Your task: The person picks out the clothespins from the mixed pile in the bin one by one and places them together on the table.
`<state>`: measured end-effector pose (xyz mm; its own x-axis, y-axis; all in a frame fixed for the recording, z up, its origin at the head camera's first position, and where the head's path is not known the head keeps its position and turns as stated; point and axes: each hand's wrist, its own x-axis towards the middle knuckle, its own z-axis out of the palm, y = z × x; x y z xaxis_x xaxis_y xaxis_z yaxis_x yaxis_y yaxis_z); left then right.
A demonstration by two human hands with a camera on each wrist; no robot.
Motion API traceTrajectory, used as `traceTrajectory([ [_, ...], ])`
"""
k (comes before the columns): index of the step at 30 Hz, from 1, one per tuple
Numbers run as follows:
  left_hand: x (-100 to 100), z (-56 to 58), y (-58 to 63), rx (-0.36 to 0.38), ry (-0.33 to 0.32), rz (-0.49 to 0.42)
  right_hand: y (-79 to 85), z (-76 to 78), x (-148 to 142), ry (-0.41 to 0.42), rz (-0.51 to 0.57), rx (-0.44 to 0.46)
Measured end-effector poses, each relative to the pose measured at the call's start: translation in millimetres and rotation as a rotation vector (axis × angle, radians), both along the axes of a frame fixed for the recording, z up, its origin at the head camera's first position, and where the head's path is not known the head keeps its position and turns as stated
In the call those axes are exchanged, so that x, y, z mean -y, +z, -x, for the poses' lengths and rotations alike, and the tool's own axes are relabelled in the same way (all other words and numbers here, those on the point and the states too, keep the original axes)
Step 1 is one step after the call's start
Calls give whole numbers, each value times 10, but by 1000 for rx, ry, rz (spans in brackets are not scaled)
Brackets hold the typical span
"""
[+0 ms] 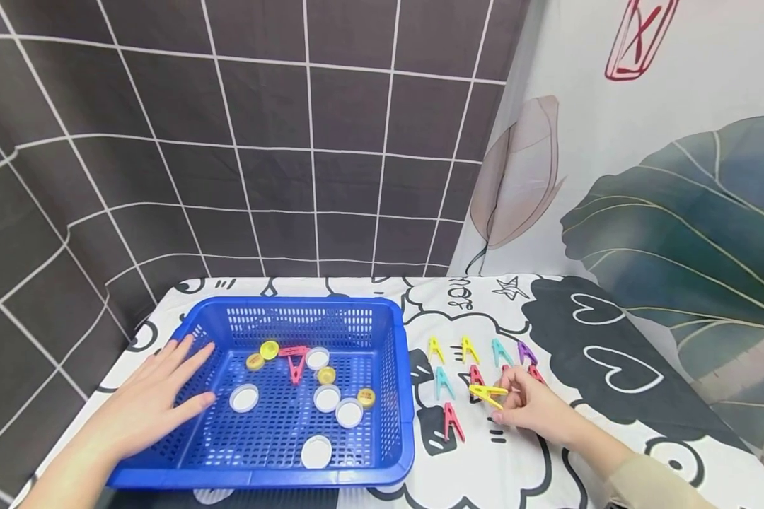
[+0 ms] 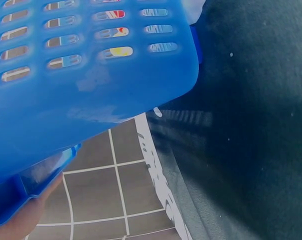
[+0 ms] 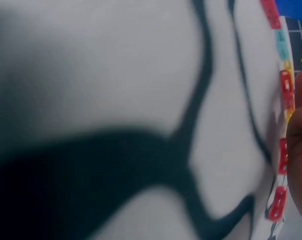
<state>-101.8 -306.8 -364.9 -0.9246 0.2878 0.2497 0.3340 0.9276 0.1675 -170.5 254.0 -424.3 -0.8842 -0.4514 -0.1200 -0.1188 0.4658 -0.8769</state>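
My right hand (image 1: 527, 401) pinches a yellow clothespin (image 1: 486, 394) above the cloth, to the right of the basket. Around it lie more clothespins: a red one (image 1: 452, 422) nearer me, a teal one (image 1: 443, 382) to the left, two yellow ones, another teal one (image 1: 499, 351) and a purple one (image 1: 527, 352) farther back. Some red ones are partly hidden behind the hand. My left hand (image 1: 159, 389) rests with spread fingers on the left rim of the blue basket (image 1: 407, 424). Inside the basket are a red clothespin (image 1: 296, 362) and several white and yellow bottle caps (image 1: 316, 452).
A white cloth with black cartoon drawings (image 1: 484, 474) covers the table. Behind the basket hangs a dark grid-patterned curtain (image 1: 344, 177). On the right, a pale curtain with leaf prints (image 1: 694, 233) meets the table's edge.
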Motion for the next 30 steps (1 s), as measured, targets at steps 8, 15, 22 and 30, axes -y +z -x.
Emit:
traceTrajectory([
  [8,5,10,8,19,9,7,-79,-112,-9,64,-204,-162],
  [15,10,13,-18,20,7,5,-101,-221,117,-35,-460,-304],
  [22,12,24,-18,23,7,3,-72,-350,277,-180,-634,-317],
  [30,12,25,-25,18,1,5,-96,-384,305,-194,-660,-381],
])
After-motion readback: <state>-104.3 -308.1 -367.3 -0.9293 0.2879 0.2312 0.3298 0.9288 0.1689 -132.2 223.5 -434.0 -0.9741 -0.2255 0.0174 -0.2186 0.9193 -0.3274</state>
